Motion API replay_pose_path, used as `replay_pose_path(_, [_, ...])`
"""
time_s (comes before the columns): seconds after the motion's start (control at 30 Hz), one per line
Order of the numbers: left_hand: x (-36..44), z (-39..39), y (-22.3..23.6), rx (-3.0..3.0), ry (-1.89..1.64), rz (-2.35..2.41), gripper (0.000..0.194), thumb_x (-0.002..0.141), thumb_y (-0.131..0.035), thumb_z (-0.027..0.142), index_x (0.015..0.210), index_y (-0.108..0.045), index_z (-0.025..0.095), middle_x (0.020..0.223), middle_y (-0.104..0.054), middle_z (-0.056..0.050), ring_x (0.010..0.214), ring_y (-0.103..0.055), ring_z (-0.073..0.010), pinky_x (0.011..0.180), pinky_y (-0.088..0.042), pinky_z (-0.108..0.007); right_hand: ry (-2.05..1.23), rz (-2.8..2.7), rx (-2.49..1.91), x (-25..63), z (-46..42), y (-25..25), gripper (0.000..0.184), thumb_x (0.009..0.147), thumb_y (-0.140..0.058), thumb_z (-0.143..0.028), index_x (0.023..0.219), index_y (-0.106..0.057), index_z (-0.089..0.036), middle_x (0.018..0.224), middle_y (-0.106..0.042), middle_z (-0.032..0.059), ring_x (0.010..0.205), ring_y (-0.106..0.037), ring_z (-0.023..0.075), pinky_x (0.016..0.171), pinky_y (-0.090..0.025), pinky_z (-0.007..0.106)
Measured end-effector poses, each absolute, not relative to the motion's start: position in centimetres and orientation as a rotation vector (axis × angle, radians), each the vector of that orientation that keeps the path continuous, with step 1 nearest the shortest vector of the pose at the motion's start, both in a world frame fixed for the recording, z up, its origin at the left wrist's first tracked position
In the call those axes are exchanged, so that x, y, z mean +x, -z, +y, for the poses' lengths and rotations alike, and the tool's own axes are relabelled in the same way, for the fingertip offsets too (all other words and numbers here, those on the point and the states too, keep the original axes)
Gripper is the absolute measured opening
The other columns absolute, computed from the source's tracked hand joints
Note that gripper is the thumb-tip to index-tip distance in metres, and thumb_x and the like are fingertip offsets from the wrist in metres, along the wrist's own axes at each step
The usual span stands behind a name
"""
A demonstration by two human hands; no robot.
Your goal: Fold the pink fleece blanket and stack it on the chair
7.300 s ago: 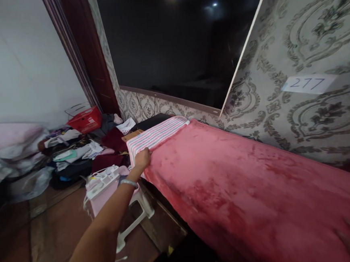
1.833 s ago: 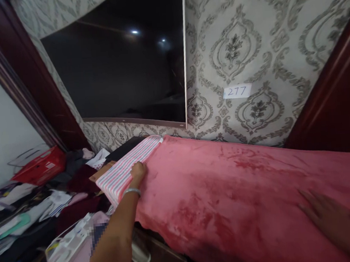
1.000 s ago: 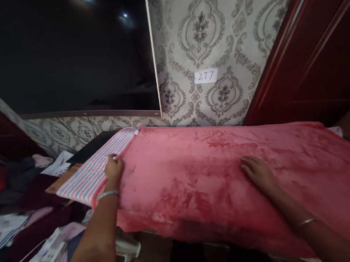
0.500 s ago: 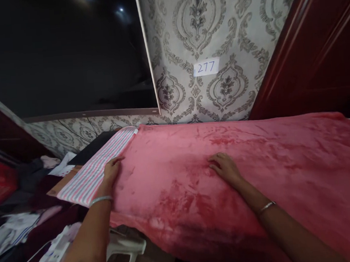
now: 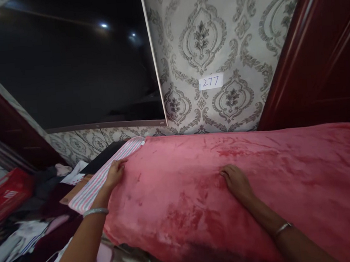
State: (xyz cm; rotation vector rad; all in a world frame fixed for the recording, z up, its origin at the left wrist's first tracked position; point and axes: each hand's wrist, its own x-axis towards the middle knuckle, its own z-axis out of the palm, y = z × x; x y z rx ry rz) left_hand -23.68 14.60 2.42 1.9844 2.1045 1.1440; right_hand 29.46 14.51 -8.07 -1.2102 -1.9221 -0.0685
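— What did the hands hold?

— Nothing gripped, as I read my feed. The left hand (image 5: 115, 173) lay open at the edge of the pink fleece blanket (image 5: 180, 203), beside the striped cloth (image 5: 87, 193); the right hand (image 5: 236, 181) lay open and flat, mid-blanket.

— Where was the blanket?

— Spread lengthwise below the damask wallpaper (image 5: 204, 44).

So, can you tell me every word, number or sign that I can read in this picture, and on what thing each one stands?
"277": handwritten in blue on a white paper label, on the patterned wallpaper.
White marks on the red plastic basket: too blurred to read.
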Motion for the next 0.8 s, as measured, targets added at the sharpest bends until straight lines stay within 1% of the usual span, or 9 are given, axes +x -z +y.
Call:
replay_pose_path(0.1, [-23.8, 14.1, -2.9, 2.095, -1.140, 2.085, 0.032, 0.078, -0.049, 0.025, 0.101, -0.070, 0.019, 0.085, -0.058, -0.006, 0.087, -0.059, -0.0240, 0.090, -0.052, -0.042, 0.100, -1.839, -1.132, 29.4, 14.4, 8.0, 0.027, 0.101, -0.041, -0.026, 0.084, -0.062, -0.021, 0.083, -0.066, 0.0078, 0.080, -0.061, 0.0238, 0.076, -0.048, 0.037])
replay_pose_path(0.2, [-23.7, 13.5, -3.1, 2.182, -1.099, 2.106, 0.030, 0.079, -0.048, 0.025, 0.098, -0.070, 0.018, 0.081, -0.053, -0.005, 0.080, -0.057, -0.0228, 0.084, -0.053, -0.039, 0.151, -1.791, -1.045, 29.3, 14.2, 7.6, 0.029, 0.104, -0.039, -0.030, 0.087, -0.061, -0.022, 0.084, -0.065, 0.0075, 0.080, -0.061, 0.0232, 0.075, -0.049, 0.036])
replay_pose_path(0.37, [-23.1, 12.7, -3.6, 2.172, -1.101, 2.171, 0.024, 0.081, -0.045, 0.027, 0.086, -0.067, 0.019, 0.081, -0.050, -0.006, 0.081, -0.057, -0.0237, 0.084, -0.053, -0.040, 0.326, -1.725, -0.929, 29.3, 13.9, 6.8, 0.029, 0.107, -0.037, -0.034, 0.090, -0.058, -0.022, 0.084, -0.063, 0.0066, 0.080, -0.059, 0.0224, 0.073, -0.049, 0.035])
replay_pose_path(0.47, [-22.9, 12.2, -4.0, 2.146, -1.128, 2.206, 0.023, 0.082, -0.044, 0.028, 0.082, -0.065, 0.020, 0.080, -0.049, -0.006, 0.081, -0.057, -0.0243, 0.084, -0.052, -0.040, 0.373, -1.712, -0.913, 29.3, 13.8, 6.7, 0.028, 0.108, -0.037, -0.033, 0.091, -0.056, -0.023, 0.082, -0.062, 0.0053, 0.077, -0.058, 0.0216, 0.071, -0.048, 0.034])
replay_pose_path(0.63, [-22.6, 11.2, -4.7, 2.112, -1.239, 2.282, 0.025, 0.085, -0.041, 0.030, 0.083, -0.063, 0.020, 0.081, -0.047, -0.006, 0.081, -0.056, -0.0249, 0.080, -0.051, -0.040, 0.354, -1.717, -0.948, 29.2, 13.8, 7.2, 0.031, 0.109, -0.033, -0.035, 0.091, -0.055, -0.023, 0.081, -0.061, 0.0043, 0.074, -0.058, 0.0209, 0.068, -0.048, 0.033])
replay_pose_path(0.8, [-22.1, 10.0, -5.3, 2.141, -1.332, 2.307, 0.026, 0.088, -0.040, 0.033, 0.088, -0.063, 0.021, 0.084, -0.047, -0.006, 0.081, -0.055, -0.0242, 0.077, -0.050, -0.038, 0.377, -1.756, -0.970, 29.3, 14.1, 7.7, 0.034, 0.108, -0.030, -0.036, 0.091, -0.056, -0.023, 0.081, -0.062, 0.0058, 0.075, -0.059, 0.0220, 0.070, -0.049, 0.035])
